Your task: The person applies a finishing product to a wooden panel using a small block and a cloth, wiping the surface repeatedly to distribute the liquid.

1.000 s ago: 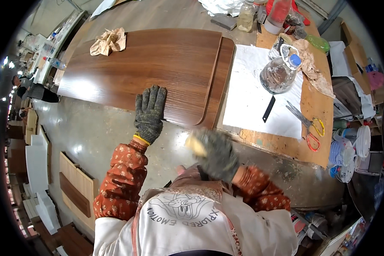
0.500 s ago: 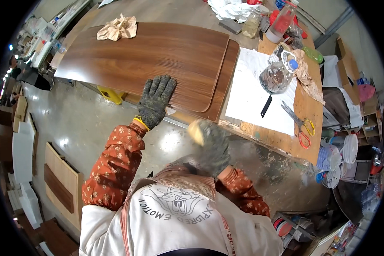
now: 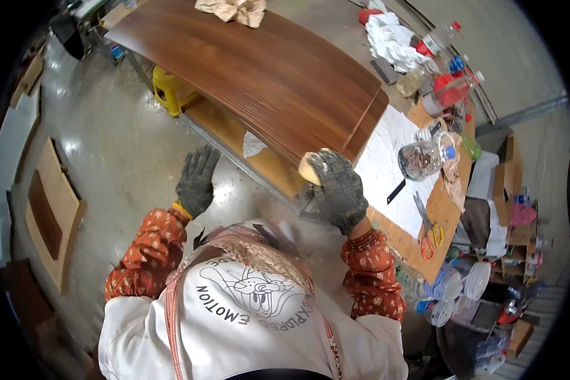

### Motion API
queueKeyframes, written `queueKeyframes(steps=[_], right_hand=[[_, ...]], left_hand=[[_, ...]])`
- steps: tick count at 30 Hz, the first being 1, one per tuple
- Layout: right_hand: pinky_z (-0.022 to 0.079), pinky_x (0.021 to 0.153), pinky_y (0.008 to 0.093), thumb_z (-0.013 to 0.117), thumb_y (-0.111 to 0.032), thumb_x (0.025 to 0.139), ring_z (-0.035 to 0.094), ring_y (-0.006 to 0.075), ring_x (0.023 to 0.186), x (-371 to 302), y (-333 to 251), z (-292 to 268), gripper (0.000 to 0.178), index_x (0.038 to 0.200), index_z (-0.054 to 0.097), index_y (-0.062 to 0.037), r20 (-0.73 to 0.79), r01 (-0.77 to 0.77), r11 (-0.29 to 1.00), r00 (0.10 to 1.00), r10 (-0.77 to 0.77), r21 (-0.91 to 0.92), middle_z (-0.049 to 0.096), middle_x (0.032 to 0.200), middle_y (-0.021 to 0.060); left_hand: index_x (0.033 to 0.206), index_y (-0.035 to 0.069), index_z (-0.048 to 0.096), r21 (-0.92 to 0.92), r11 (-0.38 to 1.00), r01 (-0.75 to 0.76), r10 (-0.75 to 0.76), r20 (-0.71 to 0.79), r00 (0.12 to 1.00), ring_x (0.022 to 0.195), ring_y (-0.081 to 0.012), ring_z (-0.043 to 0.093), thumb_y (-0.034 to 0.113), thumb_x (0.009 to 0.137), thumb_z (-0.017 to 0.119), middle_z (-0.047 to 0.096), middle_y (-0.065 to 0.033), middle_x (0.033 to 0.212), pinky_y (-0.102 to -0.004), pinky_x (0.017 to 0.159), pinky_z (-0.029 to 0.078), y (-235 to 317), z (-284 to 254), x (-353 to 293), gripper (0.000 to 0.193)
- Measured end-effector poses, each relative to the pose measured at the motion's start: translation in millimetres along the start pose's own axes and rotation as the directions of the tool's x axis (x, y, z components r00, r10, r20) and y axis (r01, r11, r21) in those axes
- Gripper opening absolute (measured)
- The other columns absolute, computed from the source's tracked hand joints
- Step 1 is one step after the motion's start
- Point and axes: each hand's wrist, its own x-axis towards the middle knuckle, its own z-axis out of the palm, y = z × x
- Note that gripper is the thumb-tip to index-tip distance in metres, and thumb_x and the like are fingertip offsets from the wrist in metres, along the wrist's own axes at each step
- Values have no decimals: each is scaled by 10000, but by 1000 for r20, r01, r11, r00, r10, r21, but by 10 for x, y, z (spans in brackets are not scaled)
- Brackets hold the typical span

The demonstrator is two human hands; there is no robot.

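- At the near corner of the brown wooden panel [image 3: 266,69], the gloved right hand [image 3: 337,190] grasps a pale yellow block [image 3: 307,170].
- Beside the metal rail [image 3: 253,173], the gloved left hand [image 3: 196,182] grasps nothing visible; its fingers are extended.
- On the panel lies a crumpled sheet [image 3: 234,10].

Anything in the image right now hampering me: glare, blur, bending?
Head view: bright glare patches on the concrete floor; head view: edges of the wood-grain board look bowed, likely fisheye distortion; head view: left gloved hand and right gloved hand look fairly sharp.
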Motion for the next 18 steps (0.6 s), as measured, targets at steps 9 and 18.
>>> queueKeyframes(steps=[9, 18], right_hand=[[422, 969, 420, 654, -218, 795, 509, 333, 1150, 729, -73, -242, 509, 1266, 507, -95, 87, 406, 912, 908, -410, 57, 535, 1235, 158], [421, 963, 450, 661, -102, 721, 513, 354, 1147, 766, 127, -450, 562, 1260, 501, -82, 272, 554, 826, 784, -558, 99, 553, 1210, 166]], left_hand=[[1397, 65, 331, -88, 688, 720, -653, 359, 667, 1334, -324, 314, 50, 674, 601, 369, -174, 1420, -379, 1117, 235, -377, 648, -2082, 772], [1357, 117, 409, 115, -49, 992, -858, 503, -101, 862, -303, 656, 127, 751, 579, 658, -186, 969, -382, 770, 515, 16, 986, -3170, 629]])
